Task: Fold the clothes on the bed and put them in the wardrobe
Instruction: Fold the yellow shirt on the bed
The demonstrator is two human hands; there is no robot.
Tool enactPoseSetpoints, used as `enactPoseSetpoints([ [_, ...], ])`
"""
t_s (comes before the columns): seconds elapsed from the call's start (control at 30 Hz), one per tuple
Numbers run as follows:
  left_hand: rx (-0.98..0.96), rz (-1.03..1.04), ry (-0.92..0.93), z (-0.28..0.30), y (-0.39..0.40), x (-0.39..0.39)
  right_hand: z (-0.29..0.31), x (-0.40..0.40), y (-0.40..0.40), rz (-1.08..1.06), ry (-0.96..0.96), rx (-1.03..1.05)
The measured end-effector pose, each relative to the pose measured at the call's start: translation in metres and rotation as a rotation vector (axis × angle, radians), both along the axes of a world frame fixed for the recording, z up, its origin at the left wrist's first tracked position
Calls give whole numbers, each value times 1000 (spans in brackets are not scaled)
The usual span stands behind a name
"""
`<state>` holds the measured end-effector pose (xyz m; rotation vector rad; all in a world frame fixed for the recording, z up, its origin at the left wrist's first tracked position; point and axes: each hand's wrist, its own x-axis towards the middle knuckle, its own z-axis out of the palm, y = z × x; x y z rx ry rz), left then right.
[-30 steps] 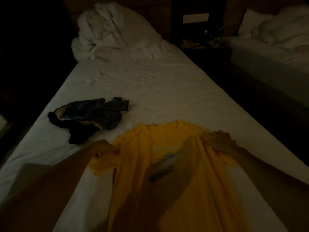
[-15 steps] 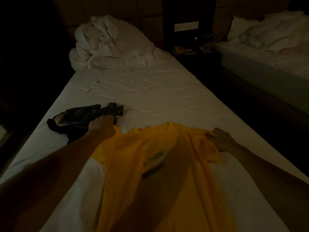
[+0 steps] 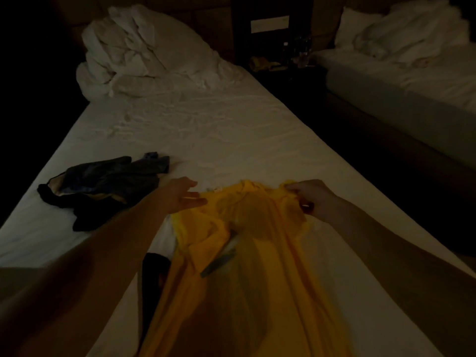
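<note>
Pinching the shoulder of a soft, light yellow T-shirt [image 3: 247, 253] at six o'clock on the bed [image 3: 219, 130], the right hand [image 3: 313, 198] grips cloth while the left hand [image 3: 180, 195], fingers straight, reaches for the opposite shoulder, likely the best hold.

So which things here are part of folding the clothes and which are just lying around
Part of the job:
- yellow T-shirt, spread on the bed
- dark garment, crumpled left of it
- left hand, open by the shirt's shoulder
- right hand, pinching the other shoulder

Just lying about:
- bunched white duvet
- nightstand clutter
- second bed
</note>
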<state>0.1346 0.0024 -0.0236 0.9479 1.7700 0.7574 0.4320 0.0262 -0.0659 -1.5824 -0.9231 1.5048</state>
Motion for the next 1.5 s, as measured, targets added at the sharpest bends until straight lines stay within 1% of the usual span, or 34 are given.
enactPoseSetpoints([
  [0.07,-64,17,-100,-17,-1,-11,-1,-20,2,0,-41,-15],
  [0.1,-88,31,-68,-27,-2,-17,-1,-32,3,3,-70,-18],
  [0.13,-135,21,4,-37,-4,-23,-1,-47,4,5,-83,-25],
  [0.17,-172,-39,126,-43,-10,-25,-1,-62,3,13,-80,-34],
  [0.2,-189,-120,289,-49,-16,-26,-2,-77,3,40,-61,-40],
  [0.27,-140,-321,562,-58,-33,-28,-4,-107,-5,163,11,-50],
  [0.33,-113,-483,648,-66,-52,-34,-8,-128,-21,294,37,-41],
  [0.37,-108,-536,667,-70,-63,-37,-12,-132,-29,335,-12,8],
  [0.47,-80,-623,799,-71,-100,-36,-21,-119,-60,371,-261,238],
  [0.53,-65,-656,948,-70,-131,-31,-28,-93,-86,412,-528,299],
  [0.57,-67,-697,1061,-71,-148,-29,-34,-77,-101,465,-667,288],
  [0.63,-84,-794,1294,-74,-179,-23,-53,-47,-136,591,-906,170],
  [0.7,-80,-825,1382,-76,-210,-11,-71,-24,-174,632,-1077,71],
  [0.77,-74,-802,1370,-76,-240,7,-82,-9,-212,541,-1096,33],
  [0.83,-106,-756,1278,-79,-270,21,-86,3,-248,453,-1073,12],
  [0.9,-127,-742,1182,-79,-296,31,-89,15,-278,412,-1078,2],
  [1.0,-107,-797,1101,-82,-325,44,-95,31,-311,462,-1106,1],
  [1.1,-97,-775,986,-87,-342,56,-97,39,-333,538,-1085,90],
  [1.2,-84,-727,759,-101,-359,59,-92,39,-346,556,-1031,267],
  [1.23,-54,-705,671,-104,-363,59,-91,37,-350,542,-979,331],
  [1.3,-7,-629,506,-107,-374,59,-89,32,-359,535,-817,428],
  [1.37,18,-496,355,-107,-383,58,-90,23,-369,581,-666,456],
  [1.4,12,-421,280,-103,-389,58,-92,19,-374,614,-622,455],
  [1.47,-14,-312,117,-98,-396,53,-99,14,-380,670,-636,487],
  [1.5,-18,-306,97,-96,-399,49,-102,15,-383,683,-684,512],
])
